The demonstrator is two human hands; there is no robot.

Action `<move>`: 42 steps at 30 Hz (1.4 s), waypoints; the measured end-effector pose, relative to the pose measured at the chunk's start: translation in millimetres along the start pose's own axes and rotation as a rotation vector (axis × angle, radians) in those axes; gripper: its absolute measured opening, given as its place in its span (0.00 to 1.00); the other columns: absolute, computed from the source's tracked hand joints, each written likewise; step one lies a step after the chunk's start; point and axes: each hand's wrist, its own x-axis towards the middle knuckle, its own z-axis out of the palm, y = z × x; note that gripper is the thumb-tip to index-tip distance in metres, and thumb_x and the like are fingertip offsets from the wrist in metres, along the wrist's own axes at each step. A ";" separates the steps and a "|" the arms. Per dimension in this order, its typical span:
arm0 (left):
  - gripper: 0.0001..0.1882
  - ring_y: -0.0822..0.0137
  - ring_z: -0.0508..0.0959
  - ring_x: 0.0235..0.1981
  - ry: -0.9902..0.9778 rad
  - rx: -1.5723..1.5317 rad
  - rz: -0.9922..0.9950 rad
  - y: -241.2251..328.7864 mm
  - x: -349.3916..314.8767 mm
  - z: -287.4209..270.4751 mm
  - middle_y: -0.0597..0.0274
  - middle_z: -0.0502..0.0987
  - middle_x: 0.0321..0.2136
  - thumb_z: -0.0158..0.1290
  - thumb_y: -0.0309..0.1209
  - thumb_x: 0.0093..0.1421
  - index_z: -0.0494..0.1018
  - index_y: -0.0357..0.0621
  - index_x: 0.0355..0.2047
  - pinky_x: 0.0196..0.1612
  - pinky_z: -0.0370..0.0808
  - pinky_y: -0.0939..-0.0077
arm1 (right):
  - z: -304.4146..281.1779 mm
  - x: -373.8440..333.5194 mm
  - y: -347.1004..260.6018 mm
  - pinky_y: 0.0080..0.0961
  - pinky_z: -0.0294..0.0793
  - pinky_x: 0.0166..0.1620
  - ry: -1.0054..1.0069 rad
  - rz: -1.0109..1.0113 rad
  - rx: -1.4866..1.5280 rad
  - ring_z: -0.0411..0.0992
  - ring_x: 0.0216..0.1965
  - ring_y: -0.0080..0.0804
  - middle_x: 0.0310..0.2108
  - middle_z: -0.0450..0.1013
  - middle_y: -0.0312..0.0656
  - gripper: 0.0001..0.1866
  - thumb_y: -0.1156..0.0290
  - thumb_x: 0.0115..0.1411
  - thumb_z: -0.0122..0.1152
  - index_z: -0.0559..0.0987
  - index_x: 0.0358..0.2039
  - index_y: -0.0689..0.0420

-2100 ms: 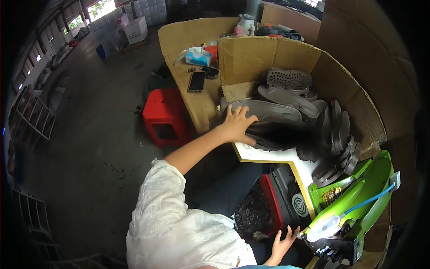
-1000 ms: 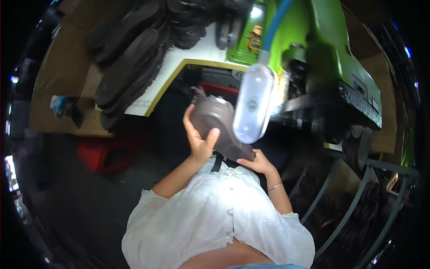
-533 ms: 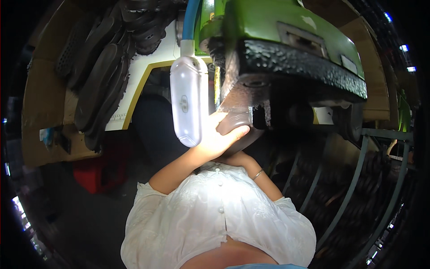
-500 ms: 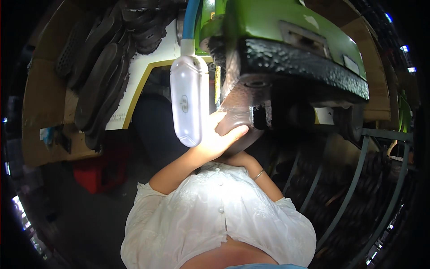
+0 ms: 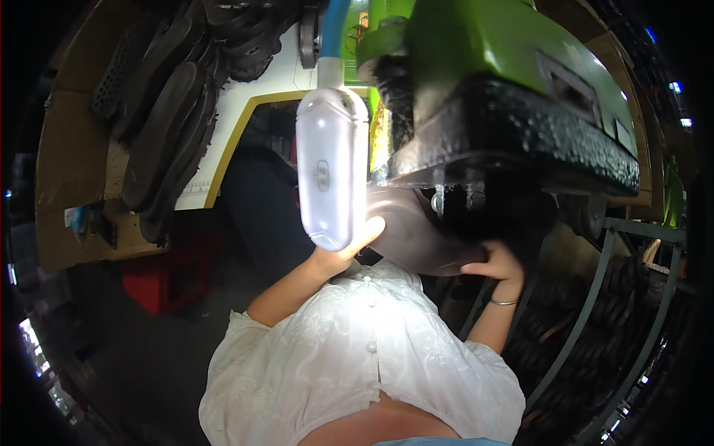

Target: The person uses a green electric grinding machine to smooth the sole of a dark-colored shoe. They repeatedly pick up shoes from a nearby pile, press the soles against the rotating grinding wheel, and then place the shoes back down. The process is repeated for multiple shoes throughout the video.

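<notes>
Grey-brown sole [image 5: 420,241]: in front of the person, between the two hands, just under the near edge of the green machine [image 5: 476,44]; whether it touches the machine cannot be told.
Left hand [image 5: 346,254]: grasping the sole's left end, thumb laid over the top; its fingers are mostly hidden by the lamp [image 5: 332,178].
Right hand [image 5: 500,262]: grasping the right end, thumb against the near edge, fingers lost in shade.
Why two ends: probably to steady a long, bendy piece and set its slant.
Arms: both elbows bent, forearms angled inward from the white sleeves; a bracelet [image 5: 503,302] rings the right wrist.
Lamp: hangs upright near the left hand, seemingly placed there to light the sole and the machine's dark underside.
Soles on the counter: a heap [image 5: 167,130] lies far left on the white counter [image 5: 231,125], seemingly stacked there for an easy left-hand reach.
Around: cardboard [image 5: 63,178] walls the left side; a red stool [image 5: 152,282] stands left, a metal rack [image 5: 645,233] right.
</notes>
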 end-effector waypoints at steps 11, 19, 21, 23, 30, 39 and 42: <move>0.26 0.69 0.70 0.42 0.088 0.049 -0.114 9.5 -6.9 -7.3 0.58 0.70 0.40 0.53 0.29 0.49 0.61 0.34 0.49 0.46 0.66 0.75 | -36.0 29.7 -66.3 0.27 0.71 0.43 0.765 -0.672 0.736 0.71 0.36 0.35 0.34 0.70 0.47 0.28 0.73 0.41 0.57 0.65 0.46 0.66; 0.20 0.75 0.73 0.37 0.268 -0.104 0.052 16.8 -11.1 -29.9 0.60 0.73 0.36 0.54 0.25 0.50 0.65 0.30 0.42 0.41 0.69 0.81 | -19.4 42.6 -64.3 0.24 0.70 0.43 0.764 -0.656 0.551 0.71 0.36 0.30 0.35 0.70 0.45 0.28 0.74 0.39 0.62 0.67 0.44 0.65; 0.20 0.74 0.73 0.36 0.270 -0.078 0.070 17.7 -13.9 -39.7 0.59 0.73 0.35 0.54 0.26 0.50 0.65 0.30 0.43 0.42 0.68 0.81 | -14.3 46.6 -61.9 0.23 0.68 0.43 0.703 -0.662 0.515 0.70 0.36 0.29 0.35 0.69 0.44 0.28 0.74 0.39 0.63 0.67 0.44 0.65; 0.21 0.73 0.73 0.36 0.236 -0.036 0.040 17.8 -18.1 -52.2 0.59 0.73 0.35 0.55 0.28 0.50 0.65 0.30 0.43 0.42 0.67 0.80 | -11.1 48.4 -61.5 0.22 0.68 0.43 0.613 -0.671 0.541 0.69 0.36 0.27 0.35 0.69 0.43 0.27 0.75 0.39 0.63 0.68 0.42 0.65; 0.26 0.68 0.72 0.40 0.310 -0.022 -0.006 27.0 -34.5 -81.6 0.55 0.71 0.39 0.54 0.29 0.49 0.63 0.27 0.46 0.46 0.66 0.76 | 22.2 69.7 -82.2 0.19 0.67 0.42 0.416 -0.603 0.597 0.69 0.35 0.25 0.33 0.70 0.41 0.25 0.75 0.38 0.64 0.70 0.39 0.64; 0.33 0.61 0.71 0.45 0.257 -0.163 -0.152 13.6 -82.2 -136.8 0.54 0.68 0.44 0.55 0.33 0.49 0.56 0.31 0.52 0.50 0.66 0.68 | 60.8 96.6 -107.4 0.20 0.68 0.43 0.194 -0.729 0.526 0.70 0.36 0.24 0.35 0.71 0.40 0.23 0.78 0.41 0.64 0.70 0.40 0.65; 0.24 0.65 0.74 0.40 0.269 -0.173 -0.199 9.2 -86.5 -145.0 0.55 0.74 0.38 0.59 0.27 0.45 0.67 0.30 0.43 0.47 0.67 0.72 | 69.8 98.3 -117.4 0.22 0.68 0.45 0.187 -0.788 0.528 0.70 0.39 0.25 0.38 0.70 0.41 0.27 0.80 0.40 0.66 0.68 0.44 0.65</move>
